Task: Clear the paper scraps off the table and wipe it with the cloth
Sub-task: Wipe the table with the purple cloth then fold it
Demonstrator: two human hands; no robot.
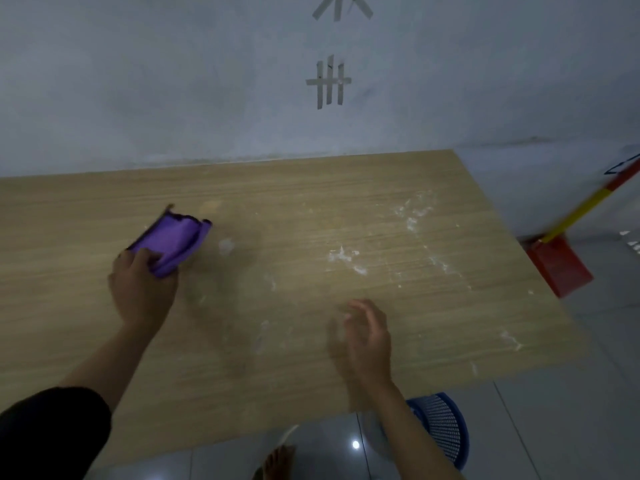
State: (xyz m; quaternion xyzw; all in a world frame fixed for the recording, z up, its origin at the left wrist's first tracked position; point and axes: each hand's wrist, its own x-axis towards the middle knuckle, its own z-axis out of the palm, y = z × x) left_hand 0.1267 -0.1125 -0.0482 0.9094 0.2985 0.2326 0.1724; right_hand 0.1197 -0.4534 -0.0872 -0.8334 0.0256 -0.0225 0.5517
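Note:
A folded purple cloth [175,241] lies on the left half of the wooden table [294,202]. My left hand [142,287] grips its near end, fingers curled round the fabric. My right hand [369,336] hovers blurred over the table's front right part, fingers loosely spread and holding nothing. Small white paper scraps and powdery smears [343,255] are scattered over the right half of the table. A single pale scrap [227,244] sits just right of the cloth.
A blue mesh basket [443,427] stands on the tiled floor under the table's front edge. A red dustpan [557,266] with a yellow-and-red handle leans by the right table edge. A grey wall runs directly behind the table. A bare foot [277,460] shows below.

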